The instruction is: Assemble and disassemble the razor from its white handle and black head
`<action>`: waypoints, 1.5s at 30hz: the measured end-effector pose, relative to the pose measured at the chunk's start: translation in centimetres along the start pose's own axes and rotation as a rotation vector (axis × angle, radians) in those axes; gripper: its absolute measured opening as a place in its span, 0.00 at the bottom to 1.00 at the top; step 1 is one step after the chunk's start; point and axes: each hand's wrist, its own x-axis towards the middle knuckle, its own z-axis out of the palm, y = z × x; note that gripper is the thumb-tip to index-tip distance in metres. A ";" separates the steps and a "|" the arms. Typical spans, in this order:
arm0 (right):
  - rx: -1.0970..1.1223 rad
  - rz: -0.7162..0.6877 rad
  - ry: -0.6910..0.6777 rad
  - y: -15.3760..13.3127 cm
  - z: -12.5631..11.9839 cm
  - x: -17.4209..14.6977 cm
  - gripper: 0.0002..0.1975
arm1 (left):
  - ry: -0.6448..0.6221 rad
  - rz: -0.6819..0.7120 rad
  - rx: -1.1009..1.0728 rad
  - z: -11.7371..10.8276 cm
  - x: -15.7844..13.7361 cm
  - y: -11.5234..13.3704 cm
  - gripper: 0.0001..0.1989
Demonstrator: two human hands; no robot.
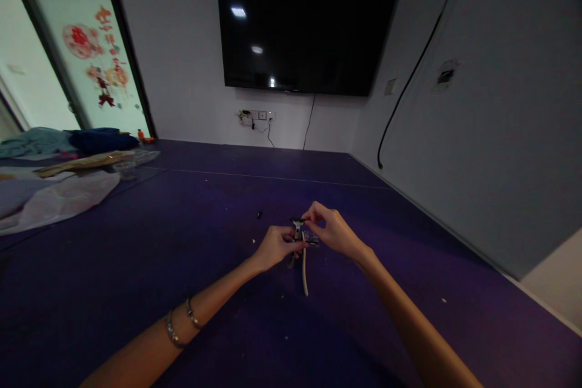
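Note:
My left hand point(279, 247) is closed around the silver handle of what looks like a razor point(297, 229), with its dark crosswise head at the top. My right hand point(330, 227) pinches the right end of that dark head between thumb and fingertips. Just under the right hand lies a small dark rectangular piece with light markings point(311, 238). A thin cream-coloured strip or tube point(305, 276) extends toward me beside the left fingertips; whether the left hand touches it I cannot tell. A small black piece point(259, 214) rests on the purple surface, beyond the left hand.
The wide purple tabletop point(182, 218) reaches to the wall. At the far left are folded cloths point(102, 140), clear plastic sheeting point(68, 197) and a small orange object point(141, 134). A television point(309, 30) hangs on the wall; a black cable point(416, 76) dangles at the right.

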 end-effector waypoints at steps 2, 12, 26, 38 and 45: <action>-0.003 -0.017 -0.008 -0.1 -0.1 0.0 0.06 | -0.007 -0.010 -0.021 0.1 0.0 0.1 0.12; -0.032 -0.048 -0.008 -0.7 -0.3 -0.1 0.07 | -0.003 -0.043 -0.087 0.3 0.0 0.4 0.13; -0.055 -0.062 0.014 -1.0 -0.2 -0.1 0.07 | 0.065 -0.083 -0.130 0.8 0.3 0.2 0.13; -0.069 -0.102 0.010 -1.4 -0.4 -0.2 0.08 | 0.083 -0.103 -0.133 0.9 0.3 0.4 0.14; -0.068 -0.078 0.012 -1.3 -0.3 -0.2 0.06 | 0.099 -0.069 -0.126 1.0 0.2 0.7 0.13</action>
